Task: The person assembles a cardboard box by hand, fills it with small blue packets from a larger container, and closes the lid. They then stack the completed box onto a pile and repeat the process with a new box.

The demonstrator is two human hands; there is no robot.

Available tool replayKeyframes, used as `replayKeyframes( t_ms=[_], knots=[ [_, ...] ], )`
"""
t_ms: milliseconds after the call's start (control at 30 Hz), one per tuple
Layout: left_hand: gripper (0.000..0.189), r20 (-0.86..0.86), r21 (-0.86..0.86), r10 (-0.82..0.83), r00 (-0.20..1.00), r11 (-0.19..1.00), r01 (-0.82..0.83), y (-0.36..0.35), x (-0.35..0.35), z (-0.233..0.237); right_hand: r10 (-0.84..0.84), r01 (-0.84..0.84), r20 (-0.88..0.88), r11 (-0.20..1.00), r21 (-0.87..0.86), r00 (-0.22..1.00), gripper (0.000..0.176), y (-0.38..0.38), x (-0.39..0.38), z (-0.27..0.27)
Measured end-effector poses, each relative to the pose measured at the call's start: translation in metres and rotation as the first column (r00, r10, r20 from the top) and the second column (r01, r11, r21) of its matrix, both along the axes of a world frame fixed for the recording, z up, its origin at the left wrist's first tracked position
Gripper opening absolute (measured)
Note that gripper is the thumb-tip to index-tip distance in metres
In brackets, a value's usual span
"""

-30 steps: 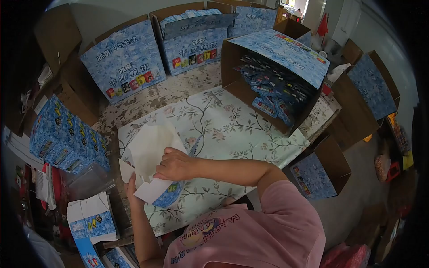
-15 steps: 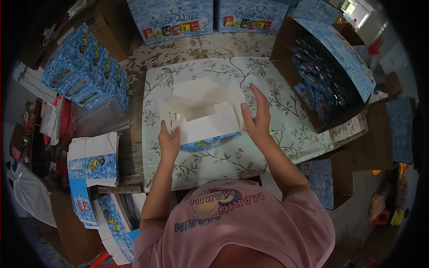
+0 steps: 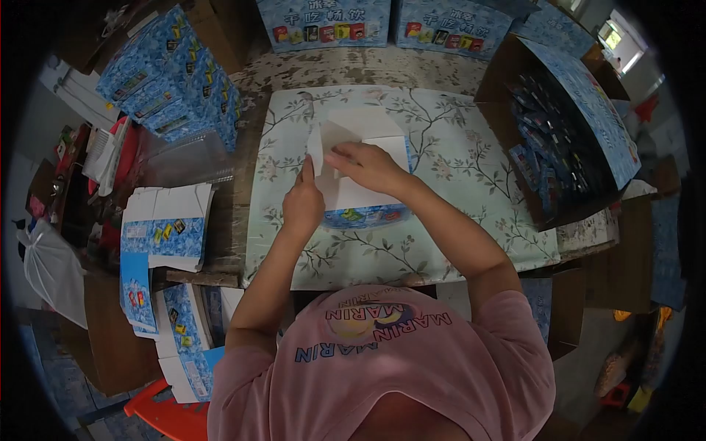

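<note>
A small cardboard box point(image 3: 368, 192), white inside and printed blue outside, stands with its top open on the flowered tablecloth. At its left end, my left hand point(image 3: 303, 202) grips the end wall from outside, thumb pointing up; its other fingers are partly hidden. Reaching across the opening, my right hand point(image 3: 371, 167) has bent fingers on the inner side of that same left end, holding the white cardboard there. The raised back flap point(image 3: 364, 123) tilts away behind my right hand.
To the right, a big open carton point(image 3: 581, 110) holds many dark blue packets point(image 3: 544, 140). Stacked blue boxes point(image 3: 173, 81) stand at the left rear. Flattened box blanks point(image 3: 165, 228) lie at the left edge. Printed cartons point(image 3: 323, 26) line the back.
My right hand has moved left from beside the box into its opening. My left hand now grips the left end, and the side flaps no longer spread outward.
</note>
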State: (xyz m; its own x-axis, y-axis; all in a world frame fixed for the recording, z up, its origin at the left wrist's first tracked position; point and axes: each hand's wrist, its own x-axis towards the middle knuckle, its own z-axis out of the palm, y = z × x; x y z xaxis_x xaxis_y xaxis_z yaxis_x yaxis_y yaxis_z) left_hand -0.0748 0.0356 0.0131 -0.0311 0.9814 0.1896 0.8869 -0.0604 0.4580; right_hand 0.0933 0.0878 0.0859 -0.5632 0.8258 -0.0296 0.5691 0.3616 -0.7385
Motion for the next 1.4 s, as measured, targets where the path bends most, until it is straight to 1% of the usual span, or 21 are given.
replayKeyframes(
  t_ms=[133, 167, 200, 233, 267, 300, 400, 600, 700, 767, 833, 867, 933, 1000, 1067, 1133, 1200, 1267, 1300, 1333, 1400],
  knots=[
    [0.055, -0.021, 0.025, -0.019, 1.000, 0.999, 0.019, -0.008, -0.003, 0.008, -0.047, 0.033, -0.235, 0.998, -0.060, 0.971, 0.031, 0.029, -0.033, -0.024],
    [0.048, 0.422, -0.010, 0.049, 0.905, 0.999, -0.049, -0.009, -0.005, 0.008, -0.171, 0.017, -0.427, 0.940, -0.340, 0.888, 0.028, 0.029, -0.026, -0.026],
    [0.042, 0.780, -0.071, 0.111, 0.616, 0.993, -0.089, -0.009, -0.006, 0.007, -0.337, -0.062, -0.547, 0.808, -0.586, 0.766, 0.028, 0.031, -0.017, -0.029],
    [0.042, 0.782, -0.073, 0.114, 0.612, 0.993, -0.091, -0.006, -0.013, 0.002, -0.376, -0.139, -0.563, 0.730, -0.670, 0.736, 0.035, 0.037, -0.009, -0.038],
    [0.038, 0.937, -0.221, 0.206, 0.282, 0.975, 0.021, -0.001, -0.024, -0.005, -0.378, -0.133, -0.556, 0.728, -0.673, 0.740, 0.035, 0.037, -0.002, -0.041],
    [0.034, 0.942, -0.311, 0.328, -0.072, 0.933, 0.182, 0.003, -0.029, -0.014, -0.366, -0.216, -0.591, 0.690, -0.690, 0.719, 0.036, 0.036, 0.005, -0.044],
    [0.029, 0.896, -0.297, 0.374, -0.241, 0.906, 0.300, 0.012, -0.020, -0.035, -0.395, -0.290, -0.617, 0.628, -0.722, 0.681, 0.040, 0.030, 0.018, -0.049],
    [0.031, 0.827, -0.237, 0.395, -0.400, 0.890, 0.390, -0.002, 0.001, -0.015, -0.504, -0.255, -0.556, 0.546, -0.798, 0.661, 0.036, 0.027, 0.029, -0.062],
    [0.035, 0.835, -0.214, 0.393, -0.385, 0.877, 0.430, 0.001, -0.006, -0.027, -0.488, -0.243, -0.584, 0.594, -0.767, 0.649, 0.034, 0.017, 0.023, -0.067],
    [0.046, 0.949, -0.308, 0.314, -0.012, 0.938, 0.156, 0.001, -0.004, -0.025, -0.414, -0.155, -0.577, 0.704, -0.693, 0.704, 0.030, 0.005, 0.016, -0.069],
    [0.066, 0.871, -0.291, 0.243, 0.427, 0.956, 0.048, -0.007, -0.005, -0.014, -0.380, 0.022, -0.518, 0.821, -0.570, 0.766, 0.021, -0.010, 0.001, -0.072],
    [0.072, 0.848, -0.273, 0.212, 0.486, 0.960, 0.057, -0.007, -0.010, -0.015, -0.340, 0.011, -0.531, 0.849, -0.528, 0.776, 0.020, -0.015, -0.002, -0.070],
    [0.067, 0.878, -0.327, 0.236, 0.416, 0.931, 0.162, -0.008, -0.019, 0.003, -0.214, -0.019, -0.519, 0.913, -0.407, 0.827, 0.025, -0.031, -0.001, -0.042],
    [0.061, 0.871, -0.363, 0.250, 0.424, 0.907, 0.212, -0.008, -0.032, 0.012, 0.042, -0.086, -0.318, 0.988, -0.125, 0.947, 0.030, -0.051, 0.025, 0.006],
    [0.057, 0.857, -0.372, 0.240, 0.457, 0.900, 0.225, 0.000, -0.038, 0.009, 0.019, -0.105, -0.364, 0.970, -0.218, 0.931, 0.034, -0.055, 0.048, 0.041],
    [0.048, 0.865, -0.373, 0.227, 0.447, 0.888, 0.271, 0.000, -0.042, 0.000, -0.075, 0.101, -0.439, 0.994, 0.036, 0.895, 0.039, -0.045, 0.071, 0.058],
    [0.043, 0.865, -0.325, 0.188, 0.465, 0.916, 0.234, 0.005, -0.036, -0.001, -0.182, 0.251, -0.339, 0.952, 0.174, 0.923, 0.052, -0.020, 0.092, 0.043],
    [0.049, 0.683, -0.196, 0.073, 0.727, 0.977, 0.086, 0.007, -0.030, 0.001, -0.130, 0.142, -0.322, 0.990, 0.014, 0.938, 0.081, -0.002, 0.102, 0.015],
    [0.053, 0.661, -0.085, 0.003, 0.750, 0.994, 0.071, 0.007, -0.031, -0.004, -0.100, 0.099, -0.303, 0.995, -0.020, 0.948, 0.088, 0.003, 0.099, -0.005],
    [0.058, 0.544, -0.111, 0.053, 0.837, 0.994, 0.009, 0.009, -0.036, -0.011, -0.091, 0.079, -0.309, 0.996, -0.051, 0.947, 0.082, 0.001, 0.094, -0.022],
    [0.061, 0.329, 0.118, -0.030, 0.944, 0.993, -0.010, 0.013, -0.029, -0.008, -0.035, 0.016, -0.312, 0.998, -0.062, 0.949, 0.077, 0.002, 0.083, -0.040]
  ],
)
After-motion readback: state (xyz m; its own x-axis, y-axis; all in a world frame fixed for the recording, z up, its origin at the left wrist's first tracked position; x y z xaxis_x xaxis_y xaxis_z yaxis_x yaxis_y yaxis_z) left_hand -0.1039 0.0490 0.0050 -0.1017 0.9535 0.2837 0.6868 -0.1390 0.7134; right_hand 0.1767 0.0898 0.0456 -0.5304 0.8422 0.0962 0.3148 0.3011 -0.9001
